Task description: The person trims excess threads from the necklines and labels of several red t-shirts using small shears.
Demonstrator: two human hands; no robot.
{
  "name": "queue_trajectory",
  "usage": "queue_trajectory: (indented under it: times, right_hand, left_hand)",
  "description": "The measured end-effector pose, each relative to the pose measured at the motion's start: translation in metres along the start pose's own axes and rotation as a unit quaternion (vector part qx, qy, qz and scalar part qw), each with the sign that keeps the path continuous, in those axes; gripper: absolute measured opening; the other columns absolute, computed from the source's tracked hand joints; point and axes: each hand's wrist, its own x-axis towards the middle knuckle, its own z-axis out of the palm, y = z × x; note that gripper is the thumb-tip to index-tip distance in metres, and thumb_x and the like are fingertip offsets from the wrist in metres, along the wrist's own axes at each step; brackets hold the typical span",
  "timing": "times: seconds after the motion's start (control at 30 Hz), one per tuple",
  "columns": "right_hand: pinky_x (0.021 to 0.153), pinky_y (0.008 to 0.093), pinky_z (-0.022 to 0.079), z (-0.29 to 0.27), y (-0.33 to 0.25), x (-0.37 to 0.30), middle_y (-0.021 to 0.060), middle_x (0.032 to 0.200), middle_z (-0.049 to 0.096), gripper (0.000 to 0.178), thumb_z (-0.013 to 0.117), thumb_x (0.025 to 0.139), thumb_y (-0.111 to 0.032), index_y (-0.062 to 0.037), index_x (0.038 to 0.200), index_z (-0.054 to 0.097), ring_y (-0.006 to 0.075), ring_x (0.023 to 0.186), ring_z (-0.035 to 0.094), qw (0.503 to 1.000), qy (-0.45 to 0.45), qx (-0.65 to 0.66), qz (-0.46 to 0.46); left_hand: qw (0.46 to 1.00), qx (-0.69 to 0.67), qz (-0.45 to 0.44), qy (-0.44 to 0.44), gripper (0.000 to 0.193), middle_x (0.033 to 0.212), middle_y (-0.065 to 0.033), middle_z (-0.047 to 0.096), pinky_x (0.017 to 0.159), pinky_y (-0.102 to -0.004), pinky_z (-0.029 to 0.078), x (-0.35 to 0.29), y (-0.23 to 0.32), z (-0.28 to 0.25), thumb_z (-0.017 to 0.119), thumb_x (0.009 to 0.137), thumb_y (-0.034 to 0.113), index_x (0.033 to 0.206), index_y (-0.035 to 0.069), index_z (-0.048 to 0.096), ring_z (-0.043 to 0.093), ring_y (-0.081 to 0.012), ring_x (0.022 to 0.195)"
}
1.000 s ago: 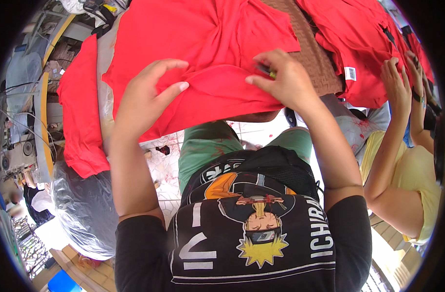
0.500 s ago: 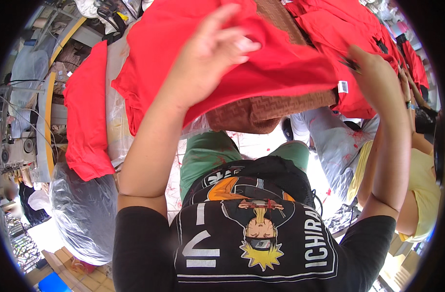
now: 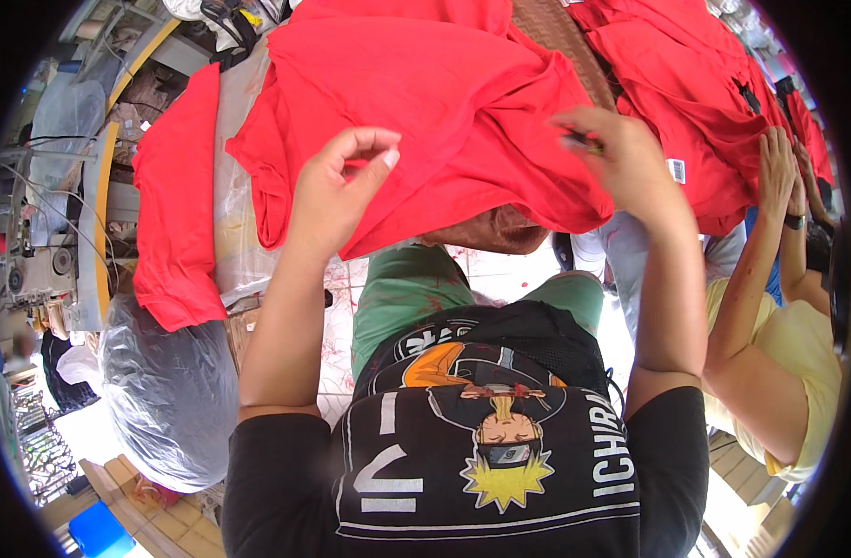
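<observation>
A red cloth garment [image 3: 425, 93] lies loosely spread in front of me, its near edge hanging toward my lap. Over its left part is my left hand [image 3: 337, 181], fingers loosely curled and the thumb a little apart, with nothing visible in it. My right hand [image 3: 616, 153] is at the garment's right side, closed around a small dark tool [image 3: 582, 139] that looks like thread snips; motion blurs it. Whether either hand touches the cloth I cannot tell.
A folded red piece [image 3: 174, 205] hangs at the left beside a plastic-wrapped bundle [image 3: 165, 400]. Brown patterned cloth [image 3: 491, 228] shows under the garment. More red garments [image 3: 677, 93] lie at the right, where a co-worker's hands [image 3: 779, 172] rest. Sewing machinery stands far left.
My left hand has come down and nearer, its fingers curling in. My right hand has moved left with the tool. The garment's raised right edge has dropped and now lies slacker.
</observation>
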Motion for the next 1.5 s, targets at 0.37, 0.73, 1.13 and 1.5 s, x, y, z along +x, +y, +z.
queue_trajectory:
  times: [0.37, 0.73, 1.13, 1.5]
  right_hand:
    - [0.072, 0.0416, 0.053, 0.099, -0.009, 0.03, 0.0082, 0.096, 0.064, 0.039, 0.067, 0.075, -0.007, -0.0157, 0.112, 0.062, 0.0301, 0.084, 0.065, 0.996, -0.02, -0.02, -0.088]
    - [0.071, 0.0354, 0.054, 0.108, -0.016, 0.039, 0.0079, 0.108, 0.062, 0.04, 0.072, 0.072, -0.003, -0.0126, 0.11, 0.064, 0.0246, 0.08, 0.066, 0.993, 0.076, -0.055, -0.07]
    - [0.054, 0.0276, 0.037, 0.045, -0.016, 0.041, -0.0026, 0.06, 0.045, 0.034, 0.071, 0.087, -0.033, 0.0005, 0.08, 0.065, 0.0071, 0.058, 0.041, 0.939, -0.169, 0.231, 0.192]
    - [0.058, 0.0336, 0.041, 0.07, -0.007, 0.038, 0.0094, 0.061, 0.051, 0.04, 0.069, 0.086, -0.037, 0.0027, 0.081, 0.066, 0.0145, 0.059, 0.047, 0.966, -0.053, 0.176, 0.182]
  left_hand:
    - [0.956, 0.263, 0.121, 0.049, 0.034, 0.108, -0.0083, 0.063, 0.081, -0.0335, 0.051, -0.023, -0.039, 0.052, 0.078, 0.076, 0.019, 0.105, 0.006, 0.067, 0.062, -0.0234, 0.091]
    - [0.97, 0.145, 0.149, 0.127, 0.012, 0.088, -0.0074, 0.068, 0.078, -0.0288, 0.05, -0.013, -0.051, 0.047, 0.067, 0.088, 0.011, 0.097, 0.003, 0.064, 0.064, -0.0161, 0.084]
    - [0.985, -0.149, -0.053, 0.063, 0.012, 0.086, -0.0021, 0.066, 0.074, -0.0222, 0.046, -0.015, -0.031, 0.027, 0.065, 0.091, 0.013, 0.094, 0.001, 0.066, 0.059, -0.0072, 0.081]
    - [0.981, 0.103, 0.161, 0.026, 0.011, 0.112, -0.0109, 0.064, 0.087, -0.0337, 0.048, -0.026, 0.016, 0.024, 0.073, 0.08, 0.011, 0.088, 0.005, 0.069, 0.062, -0.0251, 0.1]
